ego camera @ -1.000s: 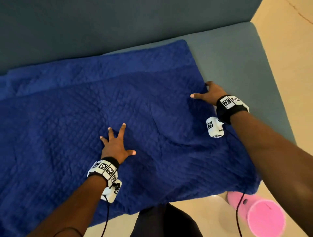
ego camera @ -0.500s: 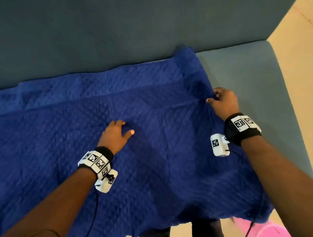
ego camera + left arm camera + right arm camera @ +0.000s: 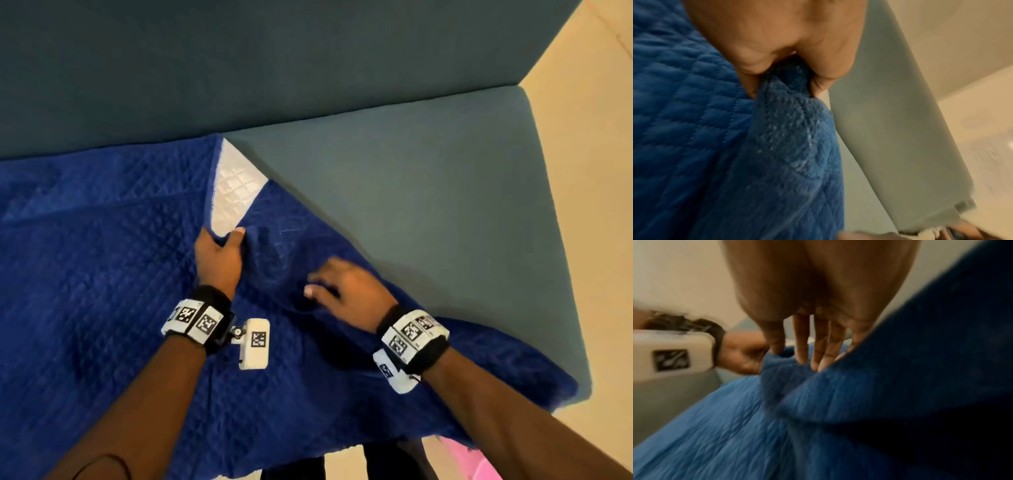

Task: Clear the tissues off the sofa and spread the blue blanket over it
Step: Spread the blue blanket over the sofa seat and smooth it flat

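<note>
The blue quilted blanket (image 3: 102, 274) covers the left and middle of the grey-blue sofa seat (image 3: 428, 222). Its far right corner is turned back toward the left, and a white quilted patch (image 3: 236, 192) shows there. My left hand (image 3: 219, 253) grips that turned-back corner; in the left wrist view the fingers (image 3: 748, 68) pinch a bunch of blue fleece (image 3: 785, 100). My right hand (image 3: 339, 284), blurred, lies on the blanket just right of the left hand. In the right wrist view its straight fingers (image 3: 803, 345) touch the blanket (image 3: 735, 426). No tissues are in view.
The sofa backrest (image 3: 274, 68) runs across the top. Bare seat lies to the right of the blanket, ending at the sofa's right edge, with beige floor (image 3: 589, 205) beyond. A pink object (image 3: 469, 459) sits on the floor at the lower right.
My left hand left the blanket's middle, moved right and took hold of the far right corner. That corner is now folded back. My right hand let go of the edge and moved nearer.
</note>
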